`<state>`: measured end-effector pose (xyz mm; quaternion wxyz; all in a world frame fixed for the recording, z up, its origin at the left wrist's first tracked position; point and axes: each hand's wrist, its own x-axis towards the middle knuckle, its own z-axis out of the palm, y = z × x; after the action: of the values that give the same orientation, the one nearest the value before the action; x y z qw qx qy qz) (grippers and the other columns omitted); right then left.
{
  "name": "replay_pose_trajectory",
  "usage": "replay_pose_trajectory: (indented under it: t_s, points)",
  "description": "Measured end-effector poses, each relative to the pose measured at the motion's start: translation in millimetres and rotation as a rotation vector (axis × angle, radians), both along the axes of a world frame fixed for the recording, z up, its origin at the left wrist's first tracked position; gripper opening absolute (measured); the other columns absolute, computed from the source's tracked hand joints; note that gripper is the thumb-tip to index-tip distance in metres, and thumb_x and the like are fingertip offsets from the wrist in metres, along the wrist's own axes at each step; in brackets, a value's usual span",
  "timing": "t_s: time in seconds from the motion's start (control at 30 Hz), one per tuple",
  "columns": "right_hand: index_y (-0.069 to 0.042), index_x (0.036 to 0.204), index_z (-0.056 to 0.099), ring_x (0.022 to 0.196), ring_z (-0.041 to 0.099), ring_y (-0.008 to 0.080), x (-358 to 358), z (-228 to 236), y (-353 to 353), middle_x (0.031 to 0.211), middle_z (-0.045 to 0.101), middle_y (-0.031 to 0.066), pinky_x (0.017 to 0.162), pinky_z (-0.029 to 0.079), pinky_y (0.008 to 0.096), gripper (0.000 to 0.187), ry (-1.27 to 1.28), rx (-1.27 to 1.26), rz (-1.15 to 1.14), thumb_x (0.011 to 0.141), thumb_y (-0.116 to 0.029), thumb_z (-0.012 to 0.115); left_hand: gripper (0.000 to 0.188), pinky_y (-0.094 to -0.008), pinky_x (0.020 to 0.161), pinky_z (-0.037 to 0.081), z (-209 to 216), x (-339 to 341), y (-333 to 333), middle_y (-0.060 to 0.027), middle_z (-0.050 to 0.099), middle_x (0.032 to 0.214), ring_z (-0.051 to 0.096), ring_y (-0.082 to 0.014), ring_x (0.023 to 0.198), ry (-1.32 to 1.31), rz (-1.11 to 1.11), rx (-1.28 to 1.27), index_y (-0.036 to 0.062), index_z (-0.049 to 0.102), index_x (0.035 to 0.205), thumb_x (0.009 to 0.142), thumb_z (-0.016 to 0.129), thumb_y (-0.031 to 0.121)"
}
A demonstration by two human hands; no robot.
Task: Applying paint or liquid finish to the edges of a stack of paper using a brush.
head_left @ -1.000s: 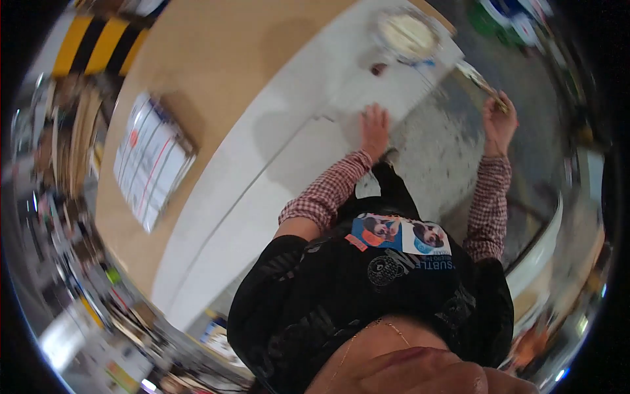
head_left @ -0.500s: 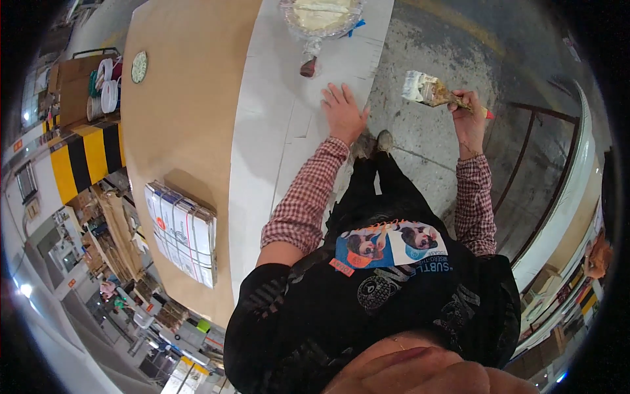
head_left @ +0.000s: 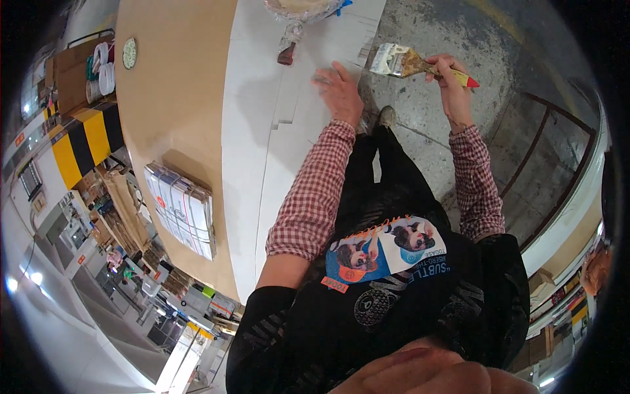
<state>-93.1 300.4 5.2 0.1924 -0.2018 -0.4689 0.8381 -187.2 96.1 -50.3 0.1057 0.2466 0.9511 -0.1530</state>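
My right hand is closed round the handle of a paint brush, thumb and fingers together near the middle of the wood, with the red end sticking out behind. The bristles carry a pale coating and point left, toward the white sheets that lie along the edge of the brown table. Compared with half a second ago, the brush has come closer to the edge of the sheets; it is now just beside it in this view, though I cannot tell its height above the floor. My left hand is over the sheets, fingers loosely spread and holding nothing that I can see; the tips are blurred, so firm contact is unconfirmed. The plastic-wrapped pan, with its dark-ended handle toward me, is now cut off by the top of the view. In my judgement, the loaded brush is better placed for the sheets, with no fresh stroke evident on them
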Motion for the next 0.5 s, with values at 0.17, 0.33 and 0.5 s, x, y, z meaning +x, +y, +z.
replay_pose_trajectory:
  t_s: [0.17,0.33,0.5]
  points:
    - [0.001,0.085,0.060,0.077,0.054,0.0142,-5,-6,8,0.093,0.059,0.0091,0.070,0.045,0.0284,0.022,-0.095,0.155,0.017,0.094,-0.015,0.049,0.071,-0.0451,0.078,0.052,17,-2,-4,-0.0344,0.033,0.128,0.039,-0.0542,0.114,-0.147,0.081,0.230,-0.0021,0.028,0.136,0.076,0.061,0.015]
    - [0.002,0.086,0.061,0.081,0.056,0.0149,-10,-15,9,0.093,0.059,0.0090,0.072,0.046,0.0284,0.022,-0.078,0.195,0.064,0.094,-0.014,0.049,0.062,-0.0448,0.077,0.050,30,-10,-17,-0.0255,0.041,0.127,0.049,-0.0411,0.109,-0.231,0.077,0.274,0.0017,0.032,0.132,0.077,0.058,0.015]
    - [0.002,0.083,0.062,0.083,0.056,0.0159,-17,-12,3,0.089,0.061,0.0095,0.076,0.045,0.0285,0.018,-0.023,0.405,0.142,0.090,-0.011,0.053,0.051,-0.0439,0.070,0.051,38,-26,-33,-0.0214,0.057,0.111,0.061,-0.0360,0.086,-0.249,-0.040,0.396,0.0014,0.039,0.127,0.080,0.053,0.014]
